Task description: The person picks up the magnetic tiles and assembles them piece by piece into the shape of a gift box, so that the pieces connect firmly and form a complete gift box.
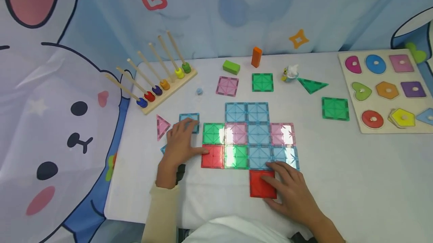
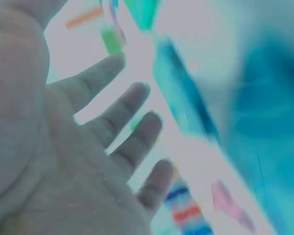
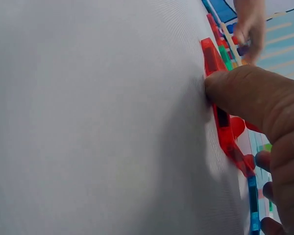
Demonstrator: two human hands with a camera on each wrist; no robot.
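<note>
Flat on the white table lies a joined patch of translucent square magnetic tiles, among them a green tile [image 1: 213,133], a pink tile [image 1: 282,132] and a blue tile [image 1: 259,155]. At its near side my right hand [image 1: 289,190] holds a red square tile [image 1: 258,184], thumb [image 3: 235,90] against the near edge and index finger over the face. Other right fingertips touch the patch's lower right blue tile. My left hand [image 1: 179,141] spreads at the patch's left, thumb by another red tile [image 1: 212,157]; its fingers overlap a loose blue square tile [image 1: 190,117].
A wooden peg stacker [image 1: 172,88] with coloured beads stands at back left. Loose pieces lie around: a pink triangle [image 1: 162,127], green square [image 1: 335,108], green triangle [image 1: 311,85], green block [image 1: 231,67], orange block [image 1: 256,56] and small figurine [image 1: 290,73]. A shape puzzle board [image 1: 367,117] lies right.
</note>
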